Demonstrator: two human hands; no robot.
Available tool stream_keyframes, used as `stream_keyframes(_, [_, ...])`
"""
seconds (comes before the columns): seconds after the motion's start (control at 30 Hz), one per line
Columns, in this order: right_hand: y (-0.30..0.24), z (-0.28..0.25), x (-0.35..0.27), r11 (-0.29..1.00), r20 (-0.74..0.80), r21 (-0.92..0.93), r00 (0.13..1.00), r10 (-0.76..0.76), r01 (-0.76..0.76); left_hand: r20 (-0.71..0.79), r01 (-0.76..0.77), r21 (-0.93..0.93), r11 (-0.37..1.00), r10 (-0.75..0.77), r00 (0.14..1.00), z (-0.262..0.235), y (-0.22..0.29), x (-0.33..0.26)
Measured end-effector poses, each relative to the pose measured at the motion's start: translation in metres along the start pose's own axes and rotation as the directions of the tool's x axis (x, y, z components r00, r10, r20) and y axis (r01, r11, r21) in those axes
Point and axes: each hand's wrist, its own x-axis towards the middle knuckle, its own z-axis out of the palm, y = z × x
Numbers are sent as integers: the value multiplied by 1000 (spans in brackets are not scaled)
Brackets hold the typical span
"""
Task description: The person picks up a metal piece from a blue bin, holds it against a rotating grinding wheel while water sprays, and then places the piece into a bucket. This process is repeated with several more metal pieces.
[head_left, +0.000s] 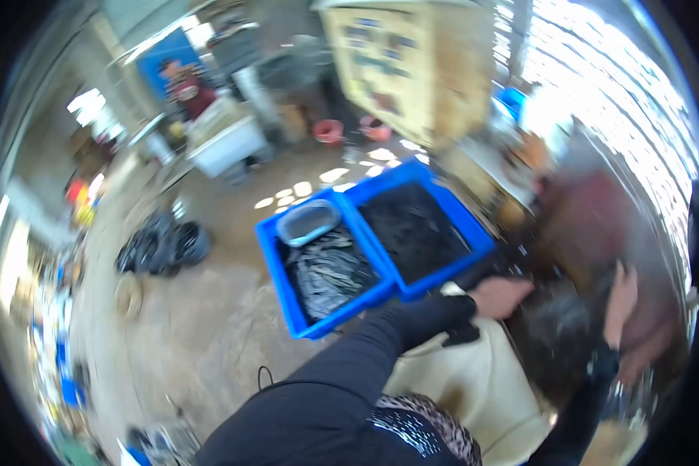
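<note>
Dark mass lies between left hand and right hand.

Motion blur smears the dark grey mass between the left hand and right hand, so its kind cannot be told. The reddish-brown shape behind it is equally indistinct. The cream-coloured sack is partly hidden by the black sleeve.

Two blue crates sat side by side on floor, just left of hands, blocking way there. Left hand and right hand close together over dark blurry stuff. Cream sack filled space below hands. Black bags well apart, far left. Bare floor between bags and crates gave open room.
</note>
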Motion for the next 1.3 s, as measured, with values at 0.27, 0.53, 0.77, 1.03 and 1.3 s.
stream_keyframes(0.27, [51,28,32,994,-68,4,992,-107,108,172,7,50,999,-15,985,-13,16,8])
stream_keyframes(0.53, [49,34,38,998,-63,-47,997,-39,36,278,53,147,988,-93,956,3,6,16])
stream_keyframes(0.77, [55,37,39,997,-47,-38,996,-76,74,259,57,167,984,-99,961,9,3,13])
stream_keyframes(1.03, [54,36,40,996,-9,-65,998,-64,64,283,45,190,981,-99,954,13,2,12])
stream_keyframes(1.3, [69,43,46,997,3,-57,999,-44,44,300,33,211,977,-97,949,13,3,16])
